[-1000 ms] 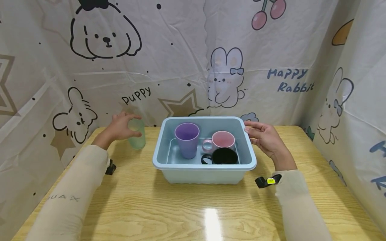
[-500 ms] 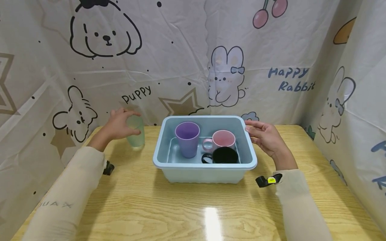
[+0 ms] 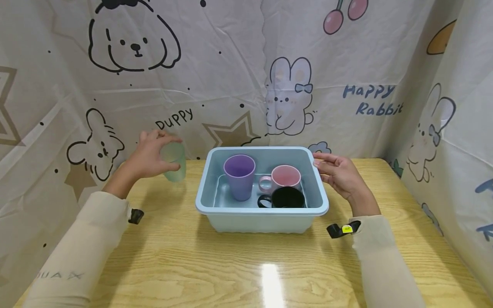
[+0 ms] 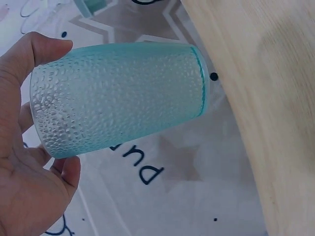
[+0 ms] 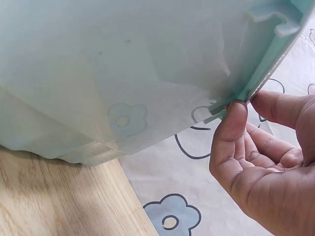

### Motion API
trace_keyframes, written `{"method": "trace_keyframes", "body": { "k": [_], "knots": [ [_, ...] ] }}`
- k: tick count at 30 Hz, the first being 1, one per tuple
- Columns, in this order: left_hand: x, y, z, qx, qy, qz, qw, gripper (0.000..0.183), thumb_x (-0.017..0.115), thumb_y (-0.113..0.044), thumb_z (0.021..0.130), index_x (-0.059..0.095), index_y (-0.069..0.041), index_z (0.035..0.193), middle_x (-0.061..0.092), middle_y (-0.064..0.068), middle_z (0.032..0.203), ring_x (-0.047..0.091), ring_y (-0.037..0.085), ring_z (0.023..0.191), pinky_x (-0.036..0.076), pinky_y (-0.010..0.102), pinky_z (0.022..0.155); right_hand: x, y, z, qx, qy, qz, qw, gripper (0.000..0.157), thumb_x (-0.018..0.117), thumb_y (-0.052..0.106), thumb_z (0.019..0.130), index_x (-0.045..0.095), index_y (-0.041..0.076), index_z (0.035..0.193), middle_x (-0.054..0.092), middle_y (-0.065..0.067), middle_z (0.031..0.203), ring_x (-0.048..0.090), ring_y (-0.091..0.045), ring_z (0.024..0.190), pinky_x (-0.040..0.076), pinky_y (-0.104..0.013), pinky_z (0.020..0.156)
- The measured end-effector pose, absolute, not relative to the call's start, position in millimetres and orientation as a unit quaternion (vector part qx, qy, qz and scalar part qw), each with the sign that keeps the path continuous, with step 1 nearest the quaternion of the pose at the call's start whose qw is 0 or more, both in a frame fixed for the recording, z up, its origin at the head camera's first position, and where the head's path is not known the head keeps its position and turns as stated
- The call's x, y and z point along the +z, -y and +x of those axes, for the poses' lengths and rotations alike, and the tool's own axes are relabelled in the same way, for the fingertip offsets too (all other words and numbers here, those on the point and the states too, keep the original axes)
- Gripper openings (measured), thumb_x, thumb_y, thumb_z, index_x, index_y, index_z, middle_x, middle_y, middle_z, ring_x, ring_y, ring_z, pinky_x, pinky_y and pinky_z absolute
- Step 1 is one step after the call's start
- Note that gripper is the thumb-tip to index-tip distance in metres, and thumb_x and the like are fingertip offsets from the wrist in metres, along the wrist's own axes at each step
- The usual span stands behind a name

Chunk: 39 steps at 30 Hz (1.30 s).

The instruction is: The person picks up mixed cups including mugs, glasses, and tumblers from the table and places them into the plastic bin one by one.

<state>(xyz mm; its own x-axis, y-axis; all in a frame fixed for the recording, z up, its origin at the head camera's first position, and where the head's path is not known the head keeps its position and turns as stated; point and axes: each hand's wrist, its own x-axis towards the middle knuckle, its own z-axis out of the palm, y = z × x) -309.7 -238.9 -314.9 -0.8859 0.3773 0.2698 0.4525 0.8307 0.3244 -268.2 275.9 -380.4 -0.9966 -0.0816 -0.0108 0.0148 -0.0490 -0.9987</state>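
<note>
My left hand point(image 3: 150, 157) grips a translucent green tumbler point(image 4: 123, 96) near its wide end, thumb on one side and fingers on the other. The tumbler has a pebbled surface and hangs upright over the back left of the table. On the other side, my right hand point(image 3: 344, 182) pinches the right rim of a light blue plastic basin point(image 3: 262, 211) between thumb and finger. Inside the basin stand a tall purple cup point(image 3: 240, 184), a pink mug point(image 3: 286, 176) and a black mug point(image 3: 288, 198), both mug handles pointing left.
The wooden table point(image 3: 173, 252) backs onto a hanging cloth point(image 3: 231, 64) with cartoon prints. More of this cloth closes in the left and right sides. Black wrist cameras point(image 3: 339, 230) sit at both cuffs.
My left hand has raised the tumbler off the tabletop, its base now higher than before. The right hand keeps its hold on the basin's rim, and the basin stays put.
</note>
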Motion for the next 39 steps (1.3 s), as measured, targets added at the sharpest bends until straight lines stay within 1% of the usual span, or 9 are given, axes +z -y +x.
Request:
{"method": "trace_keyframes", "body": {
  "k": [9,12,16,20,23,28,33,39],
  "knots": [
    [-301.8,229.1,-294.3,-0.208,0.935,-0.240,0.159,0.063,0.084,-0.022,0.076,0.066,-0.013,0.136,0.044,0.018,0.132,0.026,0.040,0.111,0.033,0.054,0.082,-379.8,-276.3,-267.9,-0.726,-0.686,-0.023,0.036,0.042,0.068,0.015,0.100,0.057,-0.001,0.137,0.072,0.001,0.102,0.068,-0.012,0.088,0.059,-0.026,0.079],
    [-296.0,224.9,-289.3,-0.207,0.932,-0.246,0.168,0.063,0.083,-0.022,0.075,0.066,-0.014,0.136,0.044,0.017,0.128,0.026,0.039,0.111,0.034,0.054,0.082,-379.5,-275.7,-267.6,-0.724,-0.688,-0.022,0.037,0.043,0.068,0.015,0.100,0.057,-0.002,0.138,0.072,0.001,0.102,0.068,-0.011,0.088,0.059,-0.027,0.080],
    [-287.6,217.7,-281.7,-0.204,0.927,-0.259,0.179,0.065,0.084,-0.022,0.074,0.067,-0.016,0.136,0.045,0.017,0.128,0.028,0.040,0.113,0.034,0.055,0.084,-377.9,-275.1,-265.6,-0.723,-0.690,-0.023,0.040,0.048,0.068,0.015,0.100,0.053,-0.005,0.141,0.072,0.001,0.102,0.068,-0.011,0.088,0.059,-0.027,0.081],
    [-278.3,209.1,-273.8,-0.209,0.915,-0.281,0.198,0.065,0.085,-0.023,0.073,0.067,-0.017,0.135,0.047,0.016,0.129,0.030,0.038,0.112,0.033,0.053,0.083,-376.6,-274.8,-264.5,-0.723,-0.689,-0.023,0.040,0.050,0.067,0.014,0.101,0.051,-0.007,0.143,0.072,0.001,0.102,0.067,-0.011,0.087,0.058,-0.027,0.081],
    [-271.5,202.6,-268.2,-0.214,0.907,-0.295,0.210,0.066,0.086,-0.024,0.072,0.067,-0.019,0.135,0.048,0.014,0.128,0.030,0.036,0.111,0.033,0.050,0.082,-376.9,-275.1,-265.1,-0.725,-0.688,-0.024,0.039,0.050,0.068,0.014,0.100,0.051,-0.007,0.143,0.071,0.001,0.103,0.067,-0.011,0.088,0.058,-0.027,0.081],
    [-260.7,191.1,-257.6,-0.216,0.896,-0.317,0.222,0.067,0.088,-0.024,0.071,0.068,-0.023,0.134,0.049,0.012,0.128,0.031,0.035,0.110,0.035,0.049,0.083,-377.4,-274.9,-265.6,-0.723,-0.689,-0.026,0.037,0.050,0.069,0.015,0.100,0.052,-0.006,0.142,0.071,0.000,0.105,0.068,-0.012,0.089,0.059,-0.027,0.081],
    [-253.8,178.5,-249.5,-0.220,0.876,-0.355,0.243,0.066,0.089,-0.022,0.069,0.069,-0.021,0.132,0.051,0.012,0.125,0.034,0.036,0.109,0.034,0.048,0.082,-378.0,-275.1,-266.0,-0.721,-0.692,-0.025,0.033,0.049,0.069,0.015,0.099,0.054,-0.005,0.141,0.072,0.000,0.104,0.068,-0.012,0.089,0.059,-0.027,0.080],
    [-255.1,165.7,-245.1,-0.229,0.855,-0.393,0.250,0.066,0.089,-0.024,0.068,0.069,-0.022,0.131,0.053,0.009,0.122,0.036,0.032,0.106,0.034,0.045,0.082,-379.2,-275.7,-267.1,-0.723,-0.689,-0.023,0.036,0.050,0.070,0.016,0.099,0.054,-0.004,0.141,0.073,0.000,0.104,0.069,-0.011,0.088,0.059,-0.027,0.080]
  ]
}}
